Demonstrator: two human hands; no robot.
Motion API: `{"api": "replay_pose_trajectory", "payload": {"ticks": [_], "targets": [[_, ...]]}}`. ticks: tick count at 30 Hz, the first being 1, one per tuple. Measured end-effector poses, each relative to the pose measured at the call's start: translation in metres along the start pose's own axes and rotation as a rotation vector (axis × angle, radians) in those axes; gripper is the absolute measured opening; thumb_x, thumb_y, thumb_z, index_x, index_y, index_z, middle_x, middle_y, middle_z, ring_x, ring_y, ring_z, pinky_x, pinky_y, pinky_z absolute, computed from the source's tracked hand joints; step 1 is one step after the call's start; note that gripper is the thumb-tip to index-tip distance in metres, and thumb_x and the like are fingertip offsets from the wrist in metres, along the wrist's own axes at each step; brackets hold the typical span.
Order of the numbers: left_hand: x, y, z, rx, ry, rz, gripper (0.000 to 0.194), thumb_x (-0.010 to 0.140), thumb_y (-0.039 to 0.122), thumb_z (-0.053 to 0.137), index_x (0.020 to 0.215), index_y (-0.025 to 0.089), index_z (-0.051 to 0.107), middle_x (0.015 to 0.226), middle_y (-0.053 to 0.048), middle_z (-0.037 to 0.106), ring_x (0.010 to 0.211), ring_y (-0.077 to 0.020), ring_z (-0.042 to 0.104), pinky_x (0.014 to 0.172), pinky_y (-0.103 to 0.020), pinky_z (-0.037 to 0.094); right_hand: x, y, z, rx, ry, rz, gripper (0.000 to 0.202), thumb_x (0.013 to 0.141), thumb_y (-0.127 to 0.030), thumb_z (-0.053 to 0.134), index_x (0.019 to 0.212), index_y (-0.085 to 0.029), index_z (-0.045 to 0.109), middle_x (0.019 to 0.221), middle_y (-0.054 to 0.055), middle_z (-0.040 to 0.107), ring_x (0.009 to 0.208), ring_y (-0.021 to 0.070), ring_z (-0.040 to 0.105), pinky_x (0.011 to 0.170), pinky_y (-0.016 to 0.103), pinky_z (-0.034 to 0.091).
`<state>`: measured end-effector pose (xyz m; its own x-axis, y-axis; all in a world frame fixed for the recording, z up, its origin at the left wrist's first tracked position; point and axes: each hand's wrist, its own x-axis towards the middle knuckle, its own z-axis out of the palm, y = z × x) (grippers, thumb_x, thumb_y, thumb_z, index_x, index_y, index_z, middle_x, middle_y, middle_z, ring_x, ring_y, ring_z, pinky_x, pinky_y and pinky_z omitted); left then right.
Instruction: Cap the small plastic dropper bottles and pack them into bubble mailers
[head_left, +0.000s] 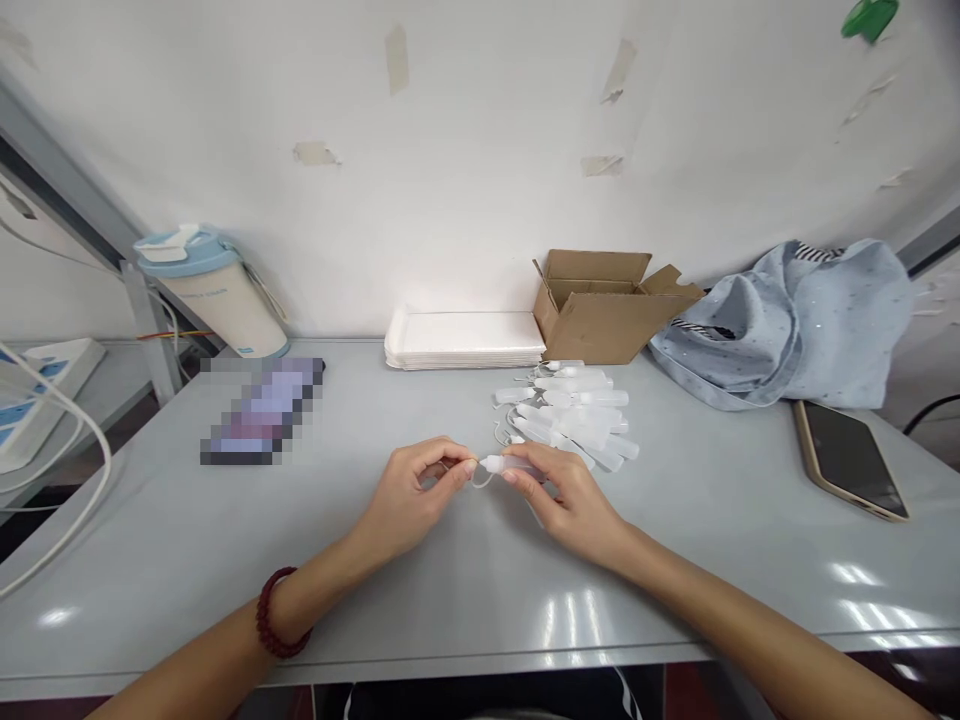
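Observation:
Between thumb and fingers, my right hand (564, 500) holds a small translucent bottle (517, 465) on its side, its white tip pointing left. My left hand (420, 490) is pinched right at that tip; a thin white loop hangs between the two hands, and the small end inside the left fingertips is hidden. Just beyond my right hand lies a loose pile of similar translucent bottles (592, 415), several with thin curled straps.
Along the wall stand a blue-and-cream tumbler (217, 290), a stack of white envelopes (465, 340), an open cardboard box (600, 325) and a light blue cloth bag (802, 330). Phones lie at left (262, 410) and right (851, 455). White cables (94, 430) hang at the left edge.

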<state>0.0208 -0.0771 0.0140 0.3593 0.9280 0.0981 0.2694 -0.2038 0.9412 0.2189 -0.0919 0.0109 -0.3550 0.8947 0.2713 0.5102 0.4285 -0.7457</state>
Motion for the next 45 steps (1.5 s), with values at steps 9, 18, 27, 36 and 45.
{"api": "replay_pose_trajectory", "payload": {"ticks": [9, 18, 27, 36, 45], "targets": [[0.002, 0.013, -0.010, -0.026, -0.043, -0.017, 0.017, 0.086, 0.029, 0.054, 0.089, 0.017, 0.065, 0.083, -0.003, 0.063, 0.076, -0.0152, 0.056, 0.068, -0.024, 0.045, 0.004, -0.009, -0.009, 0.030, 0.015, -0.018, 0.021, 0.094, -0.029, 0.042, 0.095, -0.019, 0.060, 0.081, 0.003, 0.063, 0.072, 0.0153, 0.056, 0.063, 0.026, 0.043], [0.000, 0.008, -0.005, -0.041, -0.054, -0.076, 0.022, 0.085, 0.032, 0.055, 0.072, 0.016, 0.062, 0.066, 0.001, 0.056, 0.061, -0.0118, 0.048, 0.058, -0.022, 0.041, -0.002, -0.002, 0.001, -0.080, 0.061, -0.132, 0.019, 0.093, -0.026, 0.043, 0.097, -0.017, 0.059, 0.071, 0.002, 0.058, 0.062, 0.0139, 0.051, 0.058, 0.026, 0.041], [-0.001, 0.003, -0.003, -0.059, -0.075, -0.103, 0.024, 0.084, 0.034, 0.054, 0.069, 0.016, 0.062, 0.064, 0.000, 0.055, 0.059, -0.0122, 0.048, 0.057, -0.023, 0.041, -0.006, -0.003, 0.003, -0.094, 0.059, -0.147, 0.018, 0.094, -0.025, 0.041, 0.096, -0.018, 0.058, 0.070, 0.003, 0.058, 0.061, 0.0144, 0.052, 0.057, 0.026, 0.042], [0.007, 0.003, -0.010, -0.108, -0.138, -0.137, 0.023, 0.082, 0.032, 0.056, 0.069, 0.016, 0.064, 0.065, 0.000, 0.058, 0.060, -0.0121, 0.049, 0.060, -0.024, 0.042, -0.004, 0.002, 0.002, -0.211, 0.019, -0.192, 0.019, 0.094, -0.026, 0.042, 0.105, -0.017, 0.054, 0.075, 0.004, 0.059, 0.061, 0.0145, 0.052, 0.056, 0.026, 0.043], [0.033, -0.018, -0.048, -0.075, 0.274, -0.284, 0.024, 0.073, 0.038, 0.063, 0.066, 0.015, 0.063, 0.060, 0.000, 0.057, 0.053, -0.0113, 0.049, 0.054, -0.024, 0.040, 0.004, 0.008, -0.008, -0.299, 0.058, 0.053, 0.022, 0.090, -0.033, 0.046, 0.106, -0.018, 0.045, 0.072, 0.001, 0.063, 0.047, 0.0119, 0.049, 0.049, 0.024, 0.036]]}}
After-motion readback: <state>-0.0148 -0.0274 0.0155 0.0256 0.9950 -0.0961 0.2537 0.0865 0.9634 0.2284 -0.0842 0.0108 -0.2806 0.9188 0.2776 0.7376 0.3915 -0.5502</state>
